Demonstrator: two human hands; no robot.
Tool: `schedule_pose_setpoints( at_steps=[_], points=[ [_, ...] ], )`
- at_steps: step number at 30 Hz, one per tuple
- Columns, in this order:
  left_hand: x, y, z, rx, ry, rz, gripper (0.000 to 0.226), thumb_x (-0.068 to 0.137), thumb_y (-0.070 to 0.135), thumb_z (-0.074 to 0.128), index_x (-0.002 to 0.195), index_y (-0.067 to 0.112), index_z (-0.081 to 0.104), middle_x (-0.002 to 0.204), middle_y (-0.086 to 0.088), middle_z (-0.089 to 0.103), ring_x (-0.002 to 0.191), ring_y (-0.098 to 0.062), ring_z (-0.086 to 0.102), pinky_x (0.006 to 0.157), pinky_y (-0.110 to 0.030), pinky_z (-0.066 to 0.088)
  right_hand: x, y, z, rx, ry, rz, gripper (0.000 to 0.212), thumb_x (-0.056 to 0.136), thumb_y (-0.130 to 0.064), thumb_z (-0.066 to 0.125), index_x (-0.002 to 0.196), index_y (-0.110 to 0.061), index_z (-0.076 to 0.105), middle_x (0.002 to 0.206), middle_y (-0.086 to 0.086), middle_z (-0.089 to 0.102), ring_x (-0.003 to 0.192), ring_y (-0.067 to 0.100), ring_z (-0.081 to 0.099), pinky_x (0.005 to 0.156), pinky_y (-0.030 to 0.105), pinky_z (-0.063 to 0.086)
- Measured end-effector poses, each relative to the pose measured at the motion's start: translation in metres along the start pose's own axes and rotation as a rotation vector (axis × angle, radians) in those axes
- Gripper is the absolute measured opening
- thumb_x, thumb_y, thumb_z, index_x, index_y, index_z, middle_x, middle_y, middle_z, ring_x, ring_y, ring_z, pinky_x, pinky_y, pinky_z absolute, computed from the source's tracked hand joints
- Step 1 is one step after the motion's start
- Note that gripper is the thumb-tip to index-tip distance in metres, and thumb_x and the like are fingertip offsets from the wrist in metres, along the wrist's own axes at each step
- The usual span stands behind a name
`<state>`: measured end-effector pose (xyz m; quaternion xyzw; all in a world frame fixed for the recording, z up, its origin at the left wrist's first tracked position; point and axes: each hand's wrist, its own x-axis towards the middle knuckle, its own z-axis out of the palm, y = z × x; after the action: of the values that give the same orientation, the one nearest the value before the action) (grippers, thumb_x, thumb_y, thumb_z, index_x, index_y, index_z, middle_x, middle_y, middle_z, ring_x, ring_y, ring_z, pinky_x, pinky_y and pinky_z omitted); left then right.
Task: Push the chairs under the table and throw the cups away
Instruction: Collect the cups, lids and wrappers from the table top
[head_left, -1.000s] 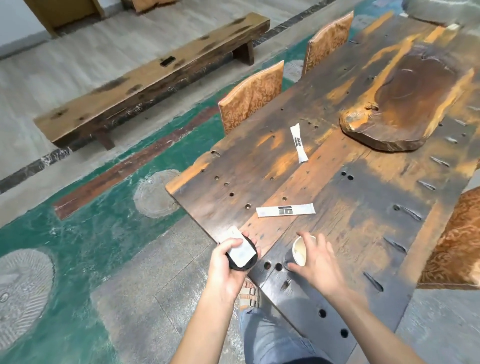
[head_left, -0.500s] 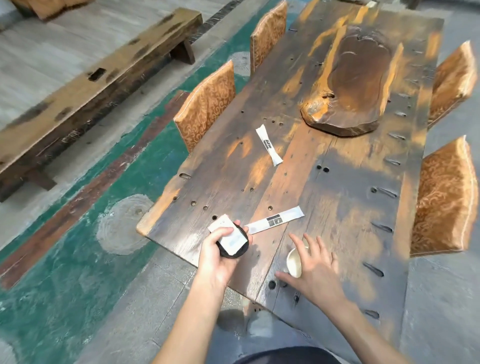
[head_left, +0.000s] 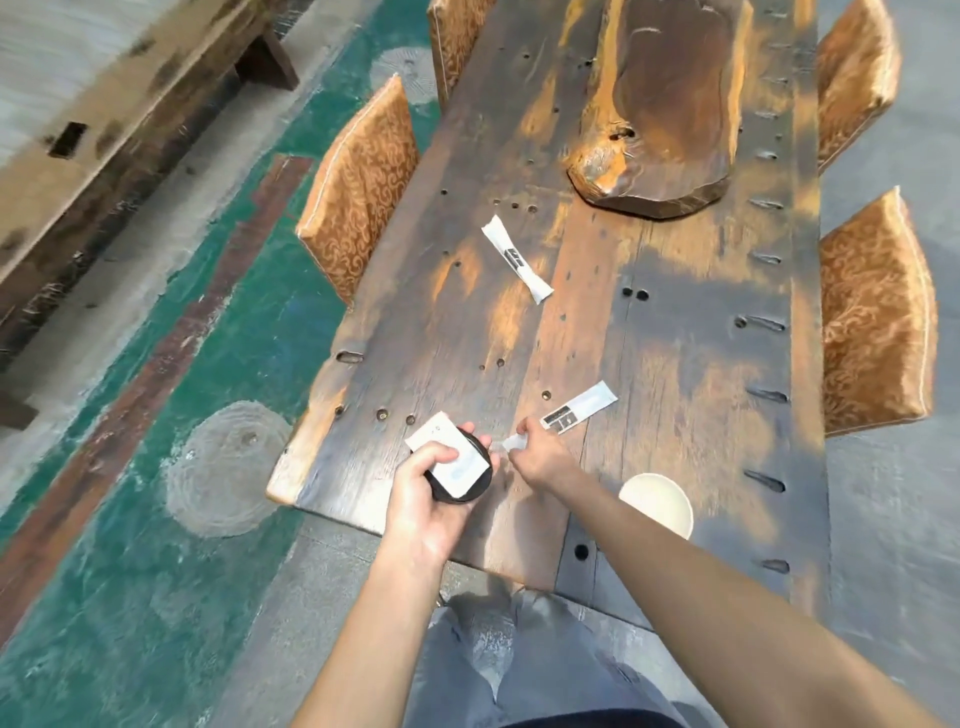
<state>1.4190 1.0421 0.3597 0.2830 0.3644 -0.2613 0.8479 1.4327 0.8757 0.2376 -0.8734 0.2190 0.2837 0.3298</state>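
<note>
Head view: patterned orange upholstered chairs (head_left: 358, 192) tucked along both long edges of dark plank surface (head_left: 675, 364), so that part looks done. Left grip (head_left: 421, 488) holds black round cup (head_left: 467, 493) plus white packet (head_left: 452, 457). Right grip (head_left: 540, 457) pinches white printed sachet (head_left: 579, 413) near near edge. White paper cup (head_left: 657, 504) stands at same edge, uncollected; binning left.

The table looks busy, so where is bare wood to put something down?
Widest bare patch: between the far sachet, the wooden slab and the nearer right chair. A narrower strip: between that sachet and the nearer left chair. Crowded near end: left hand gripping the black cup, right hand pinching the near sachet, white cup.
</note>
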Motion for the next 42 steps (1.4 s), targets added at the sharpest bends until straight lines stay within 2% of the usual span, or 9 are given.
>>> schedule_pose_setpoints(
  at_steps=[8, 13, 20, 24, 29, 34, 38, 40, 42],
  points=[
    [0.011, 0.043, -0.01, 0.001, -0.008, 0.023, 0.035, 0.081, -0.009, 0.037, 0.099, -0.004, 0.066, 0.097, -0.019, 0.07, 0.104, -0.038, 0.063, 0.108, -0.055, 0.043, 0.049, 0.041, 0.032, -0.087, 0.065, 0.046, 0.021, 0.096, -0.036, 0.038, 0.097, -0.017, 0.046, 0.09, 0.009, 0.054, 0.098, 0.035, 0.06, 0.076, 0.034, 0.041],
    [0.022, 0.042, -0.01, 0.055, -0.014, -0.035, 0.031, 0.083, -0.007, 0.043, 0.104, -0.003, 0.066, 0.098, -0.017, 0.071, 0.107, -0.037, 0.063, 0.11, -0.054, 0.041, 0.015, 0.037, 0.041, 0.145, 0.272, 0.066, 0.014, 0.092, -0.005, 0.05, 0.08, -0.012, 0.05, 0.076, 0.005, 0.06, 0.071, 0.028, 0.058, 0.057, 0.031, 0.039],
    [0.036, 0.042, -0.008, 0.166, -0.023, -0.091, 0.028, 0.075, 0.003, 0.066, 0.103, -0.003, 0.067, 0.095, -0.018, 0.068, 0.089, -0.029, 0.068, 0.1, -0.049, 0.049, -0.083, -0.023, 0.006, 0.539, 0.23, -0.273, 0.037, 0.102, -0.013, 0.052, 0.127, -0.037, 0.039, 0.083, -0.001, 0.061, 0.071, 0.009, 0.061, 0.069, 0.035, 0.048],
    [0.039, 0.041, -0.007, 0.226, -0.02, -0.112, 0.054, 0.067, 0.013, 0.083, 0.116, 0.0, 0.064, 0.106, -0.024, 0.065, 0.097, -0.034, 0.065, 0.08, -0.047, 0.057, -0.123, -0.043, -0.015, 0.55, 0.13, -0.407, 0.059, 0.105, -0.017, 0.051, 0.15, -0.046, 0.027, 0.104, 0.003, 0.07, 0.091, 0.026, 0.066, 0.085, 0.039, 0.05],
    [0.036, 0.04, -0.01, 0.215, -0.094, -0.058, 0.078, 0.058, 0.017, 0.098, 0.127, 0.01, 0.061, 0.105, -0.016, 0.063, 0.101, -0.033, 0.06, 0.107, -0.052, 0.042, -0.141, -0.067, -0.006, 0.318, 0.058, -0.561, 0.058, 0.106, -0.014, 0.045, 0.156, -0.041, 0.031, 0.161, -0.02, 0.032, 0.145, -0.005, 0.03, 0.118, 0.021, 0.028],
    [0.019, 0.053, -0.013, 0.212, -0.097, -0.091, 0.089, 0.049, 0.004, 0.088, 0.131, 0.008, 0.054, 0.111, -0.022, 0.057, 0.092, -0.034, 0.064, 0.083, -0.05, 0.057, -0.163, -0.084, -0.012, 0.207, -0.034, -0.57, 0.046, 0.108, -0.041, 0.039, 0.152, -0.052, 0.029, 0.112, -0.029, 0.058, 0.103, -0.009, 0.053, 0.095, 0.025, 0.043],
    [0.005, 0.073, -0.015, 0.186, -0.039, -0.019, 0.084, 0.055, -0.001, 0.069, 0.137, -0.002, 0.05, 0.108, -0.02, 0.057, 0.079, -0.028, 0.068, 0.067, -0.044, 0.058, -0.173, -0.06, -0.026, 0.154, 0.33, -0.431, 0.043, 0.102, -0.055, 0.045, 0.145, -0.053, 0.039, 0.118, -0.019, 0.058, 0.112, 0.003, 0.052, 0.098, 0.042, 0.045],
    [-0.001, 0.085, -0.02, 0.186, -0.031, 0.008, 0.078, 0.06, -0.002, 0.066, 0.137, 0.0, 0.05, 0.101, -0.017, 0.06, 0.075, -0.027, 0.069, 0.066, -0.045, 0.058, -0.161, -0.025, -0.038, -0.114, 0.609, -0.125, 0.06, 0.092, -0.058, 0.059, 0.146, -0.045, 0.036, 0.147, -0.007, 0.045, 0.137, 0.02, 0.037, 0.104, 0.056, 0.041],
    [-0.013, 0.099, -0.026, 0.18, -0.03, 0.015, 0.062, 0.068, -0.004, 0.063, 0.129, 0.005, 0.053, 0.097, -0.015, 0.062, 0.075, -0.027, 0.069, 0.066, -0.045, 0.059, -0.146, 0.009, -0.046, -0.187, 0.512, 0.244, 0.089, 0.079, -0.063, 0.073, 0.151, -0.044, 0.024, 0.164, 0.002, 0.017, 0.15, 0.034, 0.014, 0.106, 0.07, 0.031]
  ],
)
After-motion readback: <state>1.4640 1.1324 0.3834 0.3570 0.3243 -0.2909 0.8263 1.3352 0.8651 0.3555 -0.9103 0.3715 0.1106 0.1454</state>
